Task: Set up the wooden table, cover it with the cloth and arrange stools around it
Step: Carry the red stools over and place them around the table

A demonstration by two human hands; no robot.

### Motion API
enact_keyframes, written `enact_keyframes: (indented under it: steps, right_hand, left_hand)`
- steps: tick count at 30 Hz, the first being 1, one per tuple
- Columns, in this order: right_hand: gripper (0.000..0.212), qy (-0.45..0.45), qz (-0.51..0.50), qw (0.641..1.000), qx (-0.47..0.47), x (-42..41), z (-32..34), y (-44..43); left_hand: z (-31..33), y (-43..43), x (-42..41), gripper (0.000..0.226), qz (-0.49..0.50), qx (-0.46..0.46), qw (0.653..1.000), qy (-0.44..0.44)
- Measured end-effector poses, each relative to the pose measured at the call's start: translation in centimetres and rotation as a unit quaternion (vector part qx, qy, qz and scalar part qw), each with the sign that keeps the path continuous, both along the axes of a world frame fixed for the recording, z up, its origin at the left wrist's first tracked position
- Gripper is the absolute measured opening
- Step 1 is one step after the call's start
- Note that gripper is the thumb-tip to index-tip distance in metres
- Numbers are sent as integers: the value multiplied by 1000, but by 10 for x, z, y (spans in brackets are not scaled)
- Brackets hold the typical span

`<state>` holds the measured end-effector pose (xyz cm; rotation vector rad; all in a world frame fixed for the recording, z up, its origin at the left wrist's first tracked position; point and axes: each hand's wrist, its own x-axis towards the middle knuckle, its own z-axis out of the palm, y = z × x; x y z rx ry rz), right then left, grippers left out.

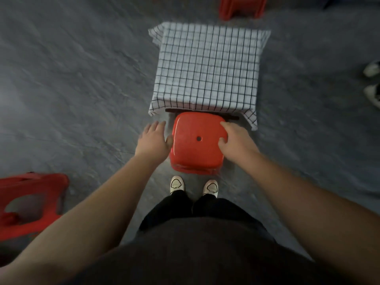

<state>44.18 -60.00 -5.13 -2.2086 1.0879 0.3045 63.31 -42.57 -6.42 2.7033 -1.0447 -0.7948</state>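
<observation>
A small table stands on the grey floor under a white cloth with a black grid point(207, 66), which hides the wood. A dark bar of the table point(172, 110) shows under the near hem. A red plastic stool point(196, 142) stands upright against the table's near side, right in front of my feet. My right hand point(236, 144) grips the stool's right edge, thumb on the seat. My left hand point(153, 140) is beside the stool's left edge with fingers spread, its thumb touching the seat's rim.
Another red stool point(30, 202) lies tipped at the lower left. A third red stool point(240, 7) stands beyond the table's far side. Someone else's white shoes point(373, 83) are at the right edge. Grey floor surrounds the table.
</observation>
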Motion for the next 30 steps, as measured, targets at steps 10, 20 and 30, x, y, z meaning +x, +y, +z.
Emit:
enact_keyframes:
  steps: [10, 20, 30]
  right_hand:
    - [63, -128, 147, 968, -161, -4, 141, 46]
    - [66, -147, 337, 913, -175, 82, 174, 113]
    - [68, -162, 495, 840, -152, 179, 185, 328]
  left_hand:
    - [142, 61, -29, 70, 52, -80, 990, -108]
    - [164, 172, -32, 76, 203, -49, 973, -101]
    - [172, 389, -15, 75, 373, -61, 917, -126]
